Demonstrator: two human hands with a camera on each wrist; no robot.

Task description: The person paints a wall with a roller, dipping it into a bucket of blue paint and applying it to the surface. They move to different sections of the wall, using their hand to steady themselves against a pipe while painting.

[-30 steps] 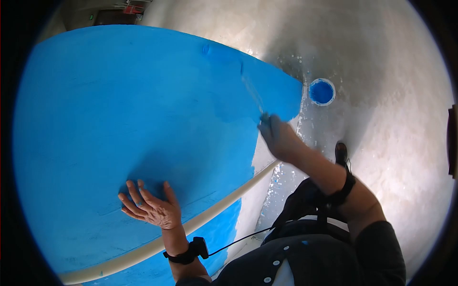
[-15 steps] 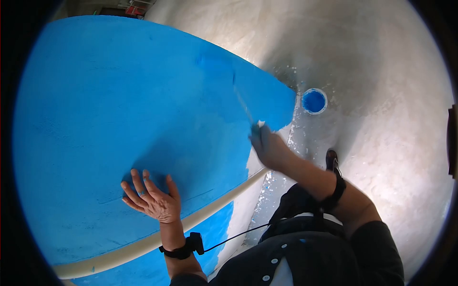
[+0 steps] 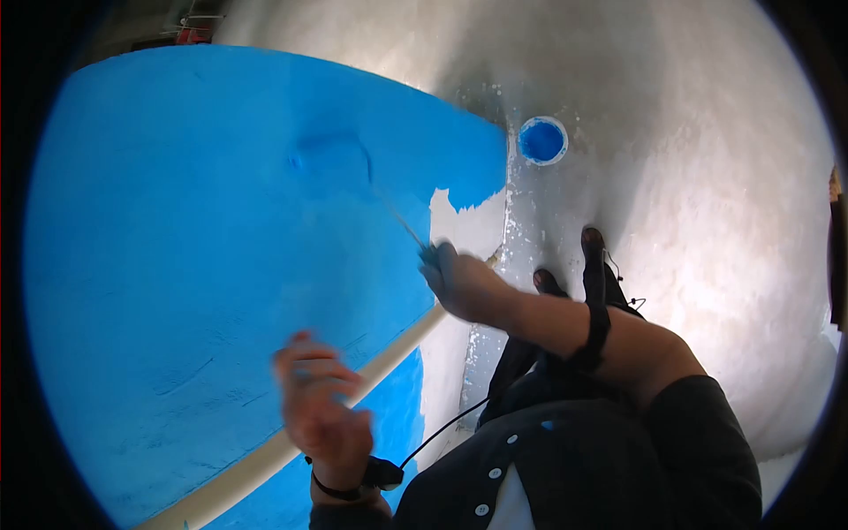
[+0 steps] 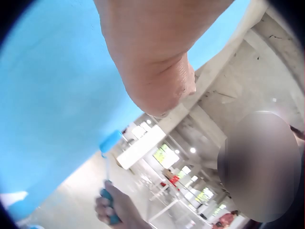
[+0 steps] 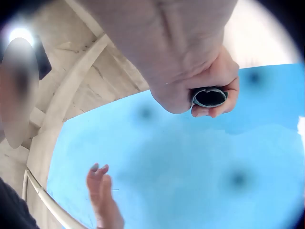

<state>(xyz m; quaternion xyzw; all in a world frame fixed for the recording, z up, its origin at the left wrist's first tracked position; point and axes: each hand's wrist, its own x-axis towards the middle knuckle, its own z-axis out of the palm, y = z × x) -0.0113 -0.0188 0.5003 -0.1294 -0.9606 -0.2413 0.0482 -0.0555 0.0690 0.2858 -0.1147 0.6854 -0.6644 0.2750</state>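
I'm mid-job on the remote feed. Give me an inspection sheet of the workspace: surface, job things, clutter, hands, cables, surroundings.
Surface: blue surface, mostly coated, with a pale bare patch near its right edge in the head view; a pale rail crosses lower down.
Job things: roller appears to be against the surface; bucket of blue paint on the floor.
Clutter: loose objects, nothing seen; white flecks mark the floor beside the surface.
Right hand: grips the roller's handle.
Left hand: blurred, holds nothing visible; contact unclear.
Cables: black cable from the left-wrist device toward the person's body.
Surroundings: lit windows, red items behind.
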